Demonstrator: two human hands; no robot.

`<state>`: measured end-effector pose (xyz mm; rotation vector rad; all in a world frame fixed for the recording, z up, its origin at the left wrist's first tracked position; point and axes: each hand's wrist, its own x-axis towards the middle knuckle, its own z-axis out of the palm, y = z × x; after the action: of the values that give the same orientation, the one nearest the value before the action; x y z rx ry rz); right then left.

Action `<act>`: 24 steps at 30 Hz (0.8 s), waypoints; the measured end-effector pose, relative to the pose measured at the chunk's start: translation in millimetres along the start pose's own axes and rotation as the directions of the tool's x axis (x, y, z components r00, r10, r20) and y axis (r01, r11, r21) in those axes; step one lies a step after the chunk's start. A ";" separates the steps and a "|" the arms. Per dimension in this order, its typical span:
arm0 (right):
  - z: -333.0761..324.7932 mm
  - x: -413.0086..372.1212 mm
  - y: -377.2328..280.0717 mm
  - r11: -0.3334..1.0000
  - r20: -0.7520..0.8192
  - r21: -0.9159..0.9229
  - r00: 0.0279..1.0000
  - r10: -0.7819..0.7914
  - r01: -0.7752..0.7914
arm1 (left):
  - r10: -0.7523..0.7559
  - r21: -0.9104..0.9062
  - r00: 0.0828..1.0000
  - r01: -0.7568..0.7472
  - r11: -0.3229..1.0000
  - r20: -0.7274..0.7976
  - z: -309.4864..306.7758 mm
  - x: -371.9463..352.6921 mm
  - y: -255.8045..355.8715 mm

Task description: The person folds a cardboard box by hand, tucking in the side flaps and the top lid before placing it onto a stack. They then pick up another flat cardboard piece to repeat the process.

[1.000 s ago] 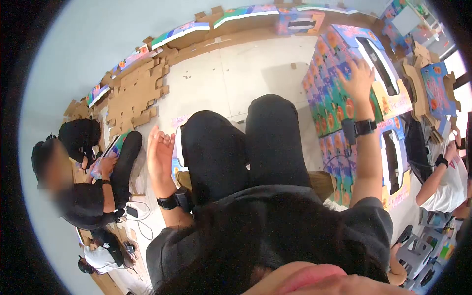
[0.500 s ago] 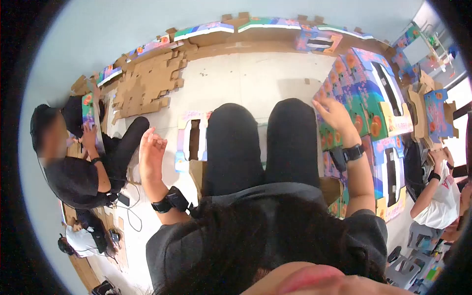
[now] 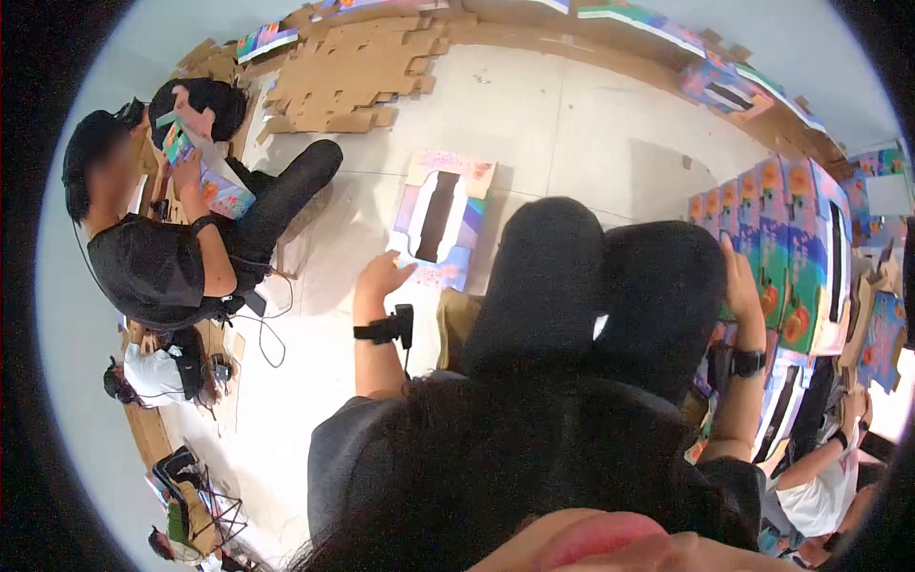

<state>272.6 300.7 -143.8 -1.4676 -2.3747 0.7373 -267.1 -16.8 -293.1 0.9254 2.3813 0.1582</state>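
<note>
Beside my left knee, a printed carton (image 3: 477,214) with a dark slot in its white-edged top sits on the floor. My left hand (image 3: 386,275) is at its near left corner, fingers apart, touching or nearly touching it. My right hand (image 3: 742,281) lies against the outer side of my right knee, its fingers partly hidden. Just right of that hand stands a row of printed cartons (image 3: 772,257) packed side by side, on top of more cartons (image 3: 782,405).
Flattened brown cardboard (image 3: 348,76) lies at the back left. A co-worker (image 3: 152,262) at the left holds a printed carton (image 3: 227,191). Another person (image 3: 824,486) works at the lower right. A cable (image 3: 276,329) runs over the floor. One carton (image 3: 724,88) stands by the far wall.
The view has turned left. My left hand has come down to the carton by my left knee. My right hand has moved off the stacked cartons to my right knee.
</note>
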 end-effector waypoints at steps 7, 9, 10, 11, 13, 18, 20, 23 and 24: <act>8.3 -1.6 68.0 0.865 0.052 -0.330 0.922 -0.383 0.378 | 0.274 -0.300 0.961 -0.250 0.921 0.043 173.7 113.7 -40.0; 4.7 -8.1 69.3 0.896 0.031 -0.261 0.931 -0.364 0.359 | 0.207 -0.040 0.974 -0.204 0.978 0.094 194.0 119.7 -26.2; 4.2 -10.4 71.1 0.909 0.020 -0.225 0.934 -0.356 0.351 | 0.111 0.007 0.985 -0.113 0.994 0.135 197.8 117.8 -13.3; 3.3 -12.9 73.9 0.921 0.011 -0.215 0.944 -0.330 0.324 | 0.012 0.059 0.986 -0.022 0.998 0.169 200.7 114.9 -1.3; 1.0 -18.5 82.5 0.943 -0.008 -0.194 0.960 -0.279 0.272 | -0.133 0.156 0.960 0.096 0.983 0.245 216.6 121.6 -1.0; -5.0 -32.4 107.8 0.974 0.010 -0.159 0.986 -0.164 0.164 | -0.145 0.369 0.986 0.104 0.924 0.085 215.7 105.8 23.3; -3.6 -34.4 111.9 0.985 -0.006 -0.091 0.989 -0.149 0.148 | -0.182 0.396 0.976 0.122 0.910 0.117 196.5 103.4 37.5; 0.4 -38.6 124.9 0.981 0.001 0.191 0.999 -0.044 0.043 | -0.190 0.313 0.980 0.163 0.936 0.057 208.6 110.0 25.6; 2.4 -36.4 127.6 0.960 0.030 0.281 1.000 -0.009 0.000 | -0.099 0.197 0.995 0.103 0.975 -0.027 203.4 103.2 29.0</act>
<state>385.0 314.1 -213.1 -1.3386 -2.1830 1.0545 -199.3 53.3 -501.4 0.8918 2.4869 -0.1136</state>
